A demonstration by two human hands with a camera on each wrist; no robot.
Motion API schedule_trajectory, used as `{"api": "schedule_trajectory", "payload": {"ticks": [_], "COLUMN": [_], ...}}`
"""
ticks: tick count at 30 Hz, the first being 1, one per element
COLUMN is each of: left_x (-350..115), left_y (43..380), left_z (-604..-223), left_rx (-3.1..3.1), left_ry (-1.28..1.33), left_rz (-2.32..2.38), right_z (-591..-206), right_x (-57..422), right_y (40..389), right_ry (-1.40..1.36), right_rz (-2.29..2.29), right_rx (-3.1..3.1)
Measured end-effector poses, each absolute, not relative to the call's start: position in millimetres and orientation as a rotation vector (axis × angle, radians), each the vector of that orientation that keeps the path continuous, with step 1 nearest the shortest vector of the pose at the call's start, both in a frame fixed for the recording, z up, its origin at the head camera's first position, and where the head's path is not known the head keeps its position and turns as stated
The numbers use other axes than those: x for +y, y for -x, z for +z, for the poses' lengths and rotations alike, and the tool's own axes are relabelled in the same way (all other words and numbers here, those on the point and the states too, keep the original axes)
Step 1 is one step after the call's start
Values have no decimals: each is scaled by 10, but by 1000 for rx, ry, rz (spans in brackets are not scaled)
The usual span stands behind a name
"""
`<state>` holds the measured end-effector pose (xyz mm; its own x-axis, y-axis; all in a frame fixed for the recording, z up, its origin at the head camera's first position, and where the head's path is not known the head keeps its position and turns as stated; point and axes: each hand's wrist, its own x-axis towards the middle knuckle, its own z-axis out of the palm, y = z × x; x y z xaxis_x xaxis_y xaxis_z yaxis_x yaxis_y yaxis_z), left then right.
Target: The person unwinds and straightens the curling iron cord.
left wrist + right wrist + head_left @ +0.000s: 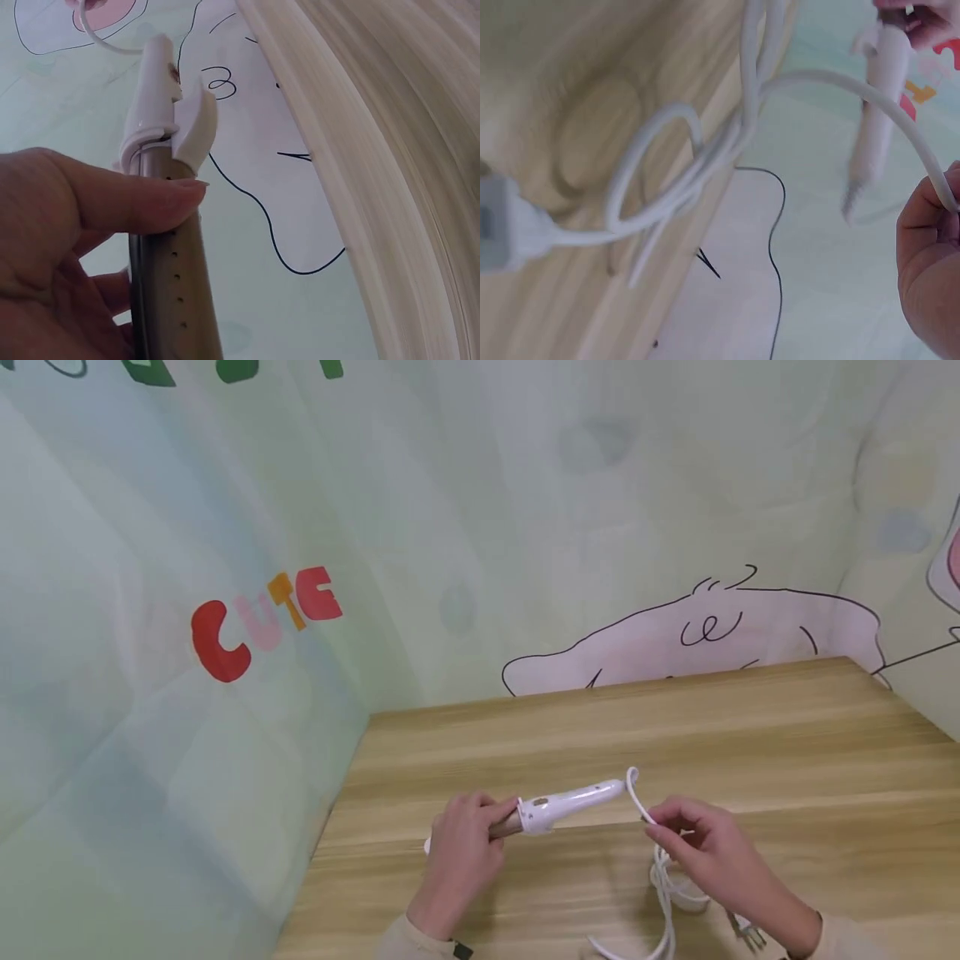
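Observation:
A curling iron (577,802) with a white handle and a brownish barrel is held above the table, its handle end pointing right. My left hand (467,843) grips the barrel just below the handle. In the left wrist view the barrel (178,292) shows a row of small holes, and the thumb lies across it beside a white clamp lever (196,131). My right hand (708,852) pinches the white power cord (637,802) a short way from the handle's end. The rest of the cord hangs below in loose loops, with its plug (746,931) under the right hand.
The wood-grain table (840,760) spreads out under both hands. Behind it and on the left hangs a pale printed cloth (450,527) with coloured letters and a cartoon drawing.

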<state>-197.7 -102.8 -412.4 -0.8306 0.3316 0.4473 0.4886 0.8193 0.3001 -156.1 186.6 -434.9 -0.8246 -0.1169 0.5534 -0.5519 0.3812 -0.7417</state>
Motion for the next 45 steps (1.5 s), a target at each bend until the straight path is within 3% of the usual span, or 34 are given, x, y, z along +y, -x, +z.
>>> {"api": "schedule_trajectory", "payload": {"ticks": [11,21,36,45], "left_x": [-1163,-1329,-1240,-1215], "left_y": [1917,1935,1943,2000], "left_z": [-4170,-4164,-4198,-4217], "left_rx": [-2681,-2714,-2590,-2503], "left_ry": [919,1228,770,505], "left_rz": [-429,-1156,-1530,-1511], "right_z": [-4142,-4264,-4555,-4684], "right_x": [2154,2311,2358,2491], "right_y": [1741,1924,1813,1830], "right_ry": [-614,-608,-611,-671], "right_rz": [1255,1232,1811,1687], "right_rx": [-2369,-2490,-2544,-2547]}}
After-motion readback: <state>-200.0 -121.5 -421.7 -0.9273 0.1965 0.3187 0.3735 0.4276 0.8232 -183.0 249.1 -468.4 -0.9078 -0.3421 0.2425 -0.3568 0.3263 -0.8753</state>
